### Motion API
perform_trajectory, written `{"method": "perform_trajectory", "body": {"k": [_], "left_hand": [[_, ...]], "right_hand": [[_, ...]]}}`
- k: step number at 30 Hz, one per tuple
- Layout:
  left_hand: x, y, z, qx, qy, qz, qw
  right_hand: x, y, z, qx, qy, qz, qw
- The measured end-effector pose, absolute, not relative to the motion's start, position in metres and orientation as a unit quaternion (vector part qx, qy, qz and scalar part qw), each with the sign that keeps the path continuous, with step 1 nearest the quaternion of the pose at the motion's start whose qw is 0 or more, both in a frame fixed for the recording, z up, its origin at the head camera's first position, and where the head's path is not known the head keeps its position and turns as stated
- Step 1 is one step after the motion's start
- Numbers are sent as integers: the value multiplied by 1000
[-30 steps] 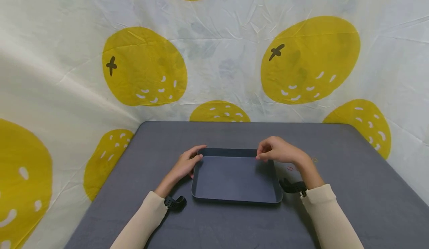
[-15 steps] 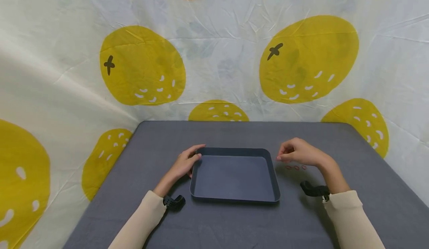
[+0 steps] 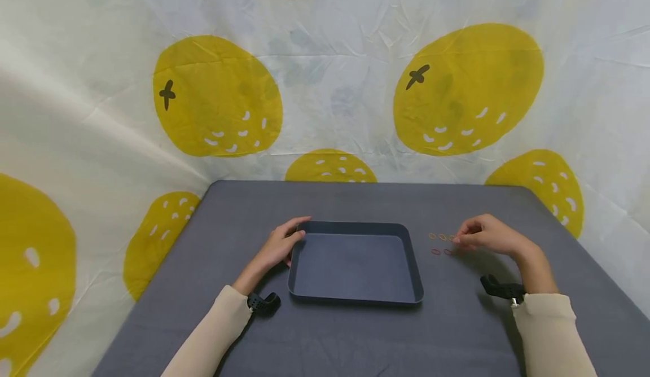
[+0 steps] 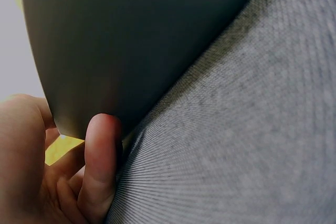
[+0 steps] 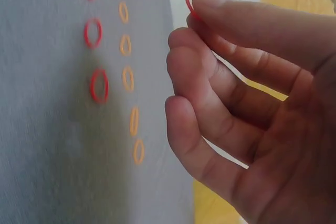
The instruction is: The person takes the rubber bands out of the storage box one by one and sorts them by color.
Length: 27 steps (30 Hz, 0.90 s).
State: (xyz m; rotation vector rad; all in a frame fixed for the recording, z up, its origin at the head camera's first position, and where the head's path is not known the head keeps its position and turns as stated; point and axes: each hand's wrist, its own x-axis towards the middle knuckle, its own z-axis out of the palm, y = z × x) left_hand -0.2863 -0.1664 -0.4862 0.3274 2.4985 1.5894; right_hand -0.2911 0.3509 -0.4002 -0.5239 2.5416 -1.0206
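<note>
A dark grey rectangular tray (image 3: 355, 270) lies on the table, its inside bare in the head view. My left hand (image 3: 281, 244) grips its far left corner, thumb at the rim; the left wrist view has fingers (image 4: 101, 156) against the outer wall (image 4: 121, 51). To the right of the tray is my right hand (image 3: 487, 235), raised above small rubber bands. Between thumb and index finger it pinches a red rubber band (image 5: 187, 1). Below lie a row of red rubber bands (image 5: 93, 33) and a row of orange-yellow rubber bands (image 5: 125, 45), partly hidden by the hand in the head view.
A grey cloth covers the table (image 3: 350, 343). Behind and to the left hangs a white curtain (image 3: 335, 95) printed with big yellow fruits. Black straps with camera mounts (image 3: 500, 288) sit on both wrists.
My right hand has moved right, from over the tray's far right corner, past its side to above the rubber bands. The left hand and the tray have stayed in place.
</note>
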Motion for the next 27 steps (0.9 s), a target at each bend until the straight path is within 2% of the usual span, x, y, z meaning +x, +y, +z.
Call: {"method": "perform_trajectory", "body": {"k": [16,27], "left_hand": [[-286,-166,-484,106,831,540,80],[-287,-165,-482,103,832,538,82]], "right_hand": [[-295,385,-421,-123,907,-348,204],[-295,386,-421,-98,911,-333,225]]}}
